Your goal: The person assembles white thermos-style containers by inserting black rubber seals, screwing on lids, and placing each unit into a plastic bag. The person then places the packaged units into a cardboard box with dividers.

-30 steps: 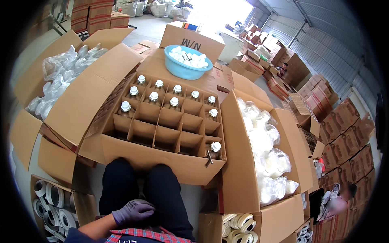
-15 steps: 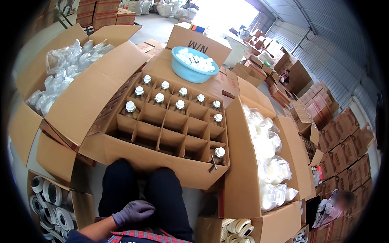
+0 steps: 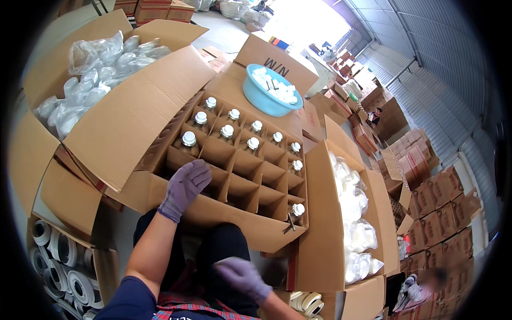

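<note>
A divided cardboard box stands in front of me. Glass bottles with white caps fill several of its cells, among them a front-left bottle and a lone near-right bottle. My left hand, in a purple-grey glove, is over the near-left rim, fingers stretched out and nothing visible in them. Its nearest bottle is the front-left one, just beyond the fingertips. My right hand, gloved alike, hovers over my lap; motion smears its fingers. A small dark metal piece sits at the box's near-right corner.
A light-blue basin of white caps sits behind the box. Open cartons holding bagged items flank it, a left carton and a right carton. Rolled strips fill a lower-left box. A person is at lower right.
My left hand has risen from my lap to the box's near-left rim, its fingers extending. My right hand has come into view over my lap. The whole view has shifted slightly.
</note>
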Demonstrator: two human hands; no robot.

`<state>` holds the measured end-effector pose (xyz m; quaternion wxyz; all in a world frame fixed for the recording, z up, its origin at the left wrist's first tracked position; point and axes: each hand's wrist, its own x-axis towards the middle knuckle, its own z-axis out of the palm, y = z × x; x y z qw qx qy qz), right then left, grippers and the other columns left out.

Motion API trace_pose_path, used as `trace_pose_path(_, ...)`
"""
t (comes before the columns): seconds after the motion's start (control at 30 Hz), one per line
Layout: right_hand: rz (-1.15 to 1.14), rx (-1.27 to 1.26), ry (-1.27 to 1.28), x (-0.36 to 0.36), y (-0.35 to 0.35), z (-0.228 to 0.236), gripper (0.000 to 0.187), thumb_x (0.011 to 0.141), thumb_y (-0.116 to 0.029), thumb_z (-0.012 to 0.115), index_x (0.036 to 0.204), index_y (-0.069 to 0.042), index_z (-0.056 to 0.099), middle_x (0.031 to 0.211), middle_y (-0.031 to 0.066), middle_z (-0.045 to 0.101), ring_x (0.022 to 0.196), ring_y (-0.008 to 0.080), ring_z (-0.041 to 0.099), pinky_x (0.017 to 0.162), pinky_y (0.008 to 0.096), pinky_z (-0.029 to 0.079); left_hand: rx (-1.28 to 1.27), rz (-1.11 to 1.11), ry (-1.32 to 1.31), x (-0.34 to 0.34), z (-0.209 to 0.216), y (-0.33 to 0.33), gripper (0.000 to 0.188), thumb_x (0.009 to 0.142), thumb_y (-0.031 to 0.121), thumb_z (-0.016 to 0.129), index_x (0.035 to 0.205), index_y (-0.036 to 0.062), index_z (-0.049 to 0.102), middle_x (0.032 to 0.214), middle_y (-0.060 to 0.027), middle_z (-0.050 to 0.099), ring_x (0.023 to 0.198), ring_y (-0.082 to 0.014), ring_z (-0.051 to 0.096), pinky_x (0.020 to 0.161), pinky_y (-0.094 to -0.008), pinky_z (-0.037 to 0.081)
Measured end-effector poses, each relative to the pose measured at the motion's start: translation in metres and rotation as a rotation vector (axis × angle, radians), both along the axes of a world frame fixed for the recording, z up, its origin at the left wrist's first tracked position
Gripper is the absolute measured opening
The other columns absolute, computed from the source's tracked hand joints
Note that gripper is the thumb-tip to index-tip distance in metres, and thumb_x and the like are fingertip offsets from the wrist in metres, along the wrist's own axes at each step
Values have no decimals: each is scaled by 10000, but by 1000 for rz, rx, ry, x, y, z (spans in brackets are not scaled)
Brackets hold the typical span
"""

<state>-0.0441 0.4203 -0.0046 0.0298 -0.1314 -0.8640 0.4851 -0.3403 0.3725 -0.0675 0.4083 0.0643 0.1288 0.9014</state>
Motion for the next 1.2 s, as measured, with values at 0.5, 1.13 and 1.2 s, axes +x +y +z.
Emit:
trace_pose_path(0.5,502,-608,-490,-62,-131,-101,642,1021,-545,486,890,52,682,762,169,663,725,228,601,720,386,480,188,-265,338,-16,-23,-10,477,1066,285,434,1432,-18,482,1416,-228,555,1310,-367,543,1147,-506,391)
trace_pose_path(1.13,418,-894,-590,-66,-133,-107,658,1018,-579,498,806,26,646,669,38,559,659,108,488,606,311,403,191,-253,355,-14,-20,-13,476,1060,282,430,1431,-12,483,1407,-231,561,1296,-380,553,1147,-513,391)
trace_pose_path(1.2,472,-778,-531,-66,-131,-112,705,1009,-613,483,776,34,641,653,57,570,657,125,502,607,330,407,192,-267,352,-14,-20,-11,475,1060,281,430,1429,-14,486,1409,-231,560,1296,-380,553,1146,-512,392)
